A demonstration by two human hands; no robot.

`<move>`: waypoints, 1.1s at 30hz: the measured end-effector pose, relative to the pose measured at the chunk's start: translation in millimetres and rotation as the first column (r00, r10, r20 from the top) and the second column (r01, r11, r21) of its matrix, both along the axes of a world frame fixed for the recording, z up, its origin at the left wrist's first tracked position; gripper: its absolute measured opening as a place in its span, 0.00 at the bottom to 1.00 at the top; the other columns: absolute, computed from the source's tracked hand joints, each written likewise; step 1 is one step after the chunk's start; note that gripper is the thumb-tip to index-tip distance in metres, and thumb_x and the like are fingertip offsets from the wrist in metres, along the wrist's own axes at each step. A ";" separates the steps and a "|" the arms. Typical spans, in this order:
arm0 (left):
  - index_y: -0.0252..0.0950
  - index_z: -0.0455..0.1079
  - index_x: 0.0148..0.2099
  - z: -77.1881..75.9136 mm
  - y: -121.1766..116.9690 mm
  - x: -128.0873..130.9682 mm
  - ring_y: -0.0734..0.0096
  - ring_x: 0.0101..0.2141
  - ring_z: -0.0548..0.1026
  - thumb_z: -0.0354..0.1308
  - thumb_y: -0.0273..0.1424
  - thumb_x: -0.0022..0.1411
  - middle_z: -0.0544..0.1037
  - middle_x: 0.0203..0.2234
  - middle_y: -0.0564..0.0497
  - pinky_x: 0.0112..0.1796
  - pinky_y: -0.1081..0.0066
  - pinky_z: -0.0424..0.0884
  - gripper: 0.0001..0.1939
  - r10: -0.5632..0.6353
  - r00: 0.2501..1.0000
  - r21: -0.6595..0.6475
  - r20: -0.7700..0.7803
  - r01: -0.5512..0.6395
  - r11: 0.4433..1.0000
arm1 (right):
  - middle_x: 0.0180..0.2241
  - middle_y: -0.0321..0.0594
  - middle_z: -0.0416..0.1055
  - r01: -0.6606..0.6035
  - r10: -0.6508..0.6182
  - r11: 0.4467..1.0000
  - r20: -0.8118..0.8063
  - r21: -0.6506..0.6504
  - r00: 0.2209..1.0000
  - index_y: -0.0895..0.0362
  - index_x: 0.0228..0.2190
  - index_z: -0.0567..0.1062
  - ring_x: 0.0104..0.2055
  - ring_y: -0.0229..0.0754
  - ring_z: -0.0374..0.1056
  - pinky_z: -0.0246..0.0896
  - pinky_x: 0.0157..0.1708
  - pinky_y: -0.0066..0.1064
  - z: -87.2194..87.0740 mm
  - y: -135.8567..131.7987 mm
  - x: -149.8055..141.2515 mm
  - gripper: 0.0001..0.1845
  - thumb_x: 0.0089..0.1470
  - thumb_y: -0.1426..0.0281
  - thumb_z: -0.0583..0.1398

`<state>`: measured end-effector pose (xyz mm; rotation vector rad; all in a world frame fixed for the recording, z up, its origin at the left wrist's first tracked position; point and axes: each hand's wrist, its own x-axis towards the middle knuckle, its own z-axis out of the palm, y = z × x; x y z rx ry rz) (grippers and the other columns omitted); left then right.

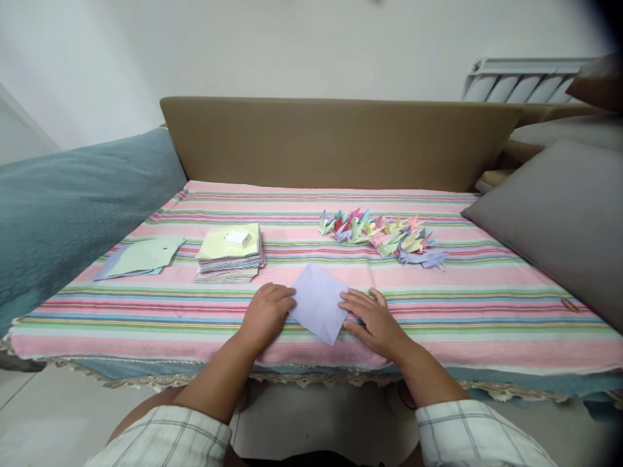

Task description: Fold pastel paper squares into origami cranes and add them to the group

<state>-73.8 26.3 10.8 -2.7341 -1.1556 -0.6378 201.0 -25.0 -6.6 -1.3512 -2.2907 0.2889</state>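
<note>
A square sheet of pale purple paper [318,305] lies on the striped cloth in front of me, turned with one corner toward me. Faint creases run across it. My left hand [268,312] is closed at its left corner, fingers together on the edge and thumb mostly hidden. At the right side, my right hand [372,321] is open, with spread fingertips resting on the paper's edge and its thumb lower down. Behind the sheet, toward the right, sit several folded paper cranes [360,227] in mixed colours.
A thick stack of coloured paper squares [228,263] stands left of my hands, with a small white box [238,239] on top. Farther left lie loose green and blue sheets [146,256]. A grey cushion [555,214] is at the right, and a brown backrest [335,143] rises behind.
</note>
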 end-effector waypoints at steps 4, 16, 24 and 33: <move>0.39 0.73 0.40 -0.3 -4.0 0.5 0.60 0.42 0.74 0.52 0.25 0.57 0.77 0.43 0.48 0.47 0.53 0.65 0.11 0.015 1.000 -0.036 0.006 -0.015 0.999 | 0.53 0.46 0.67 0.013 -0.013 1.000 0.002 0.022 1.000 0.52 0.48 0.70 0.58 0.52 0.58 0.35 0.57 0.57 0.9 0.2 0.8 0.21 0.58 0.55 0.51; 0.42 0.74 0.39 -6.3 -4.7 -0.7 0.65 0.43 0.75 0.51 0.29 0.62 0.78 0.41 0.49 0.50 0.54 0.63 0.10 -0.080 0.991 -0.093 0.110 0.091 0.992 | 0.53 0.46 0.66 0.038 -0.043 0.992 0.043 0.118 0.998 0.51 0.46 0.71 0.55 0.51 0.59 0.36 0.57 0.52 -3.8 2.5 2.8 0.20 0.51 0.60 0.59; 0.41 0.74 0.38 1.1 -7.2 1.7 0.61 0.43 0.74 0.52 0.28 0.58 0.78 0.43 0.48 0.49 0.51 0.62 0.10 0.022 0.999 -0.065 0.045 -0.019 0.998 | 0.51 0.43 0.67 0.043 -0.048 0.994 0.041 0.104 0.998 0.48 0.43 0.74 0.53 0.50 0.59 0.37 0.56 0.51 -5.7 3.1 3.7 0.16 0.51 0.68 0.56; 0.46 0.63 0.56 1.5 -31.9 22.0 0.51 0.55 0.61 0.57 0.41 0.55 0.66 0.56 0.47 0.56 0.41 0.44 0.26 -0.033 0.996 -0.138 -0.082 0.021 0.990 | 0.48 0.42 0.69 0.038 -0.041 0.994 0.028 0.100 0.999 0.49 0.42 0.74 0.51 0.48 0.61 0.35 0.56 0.51 -4.2 2.7 -1.1 0.18 0.47 0.71 0.56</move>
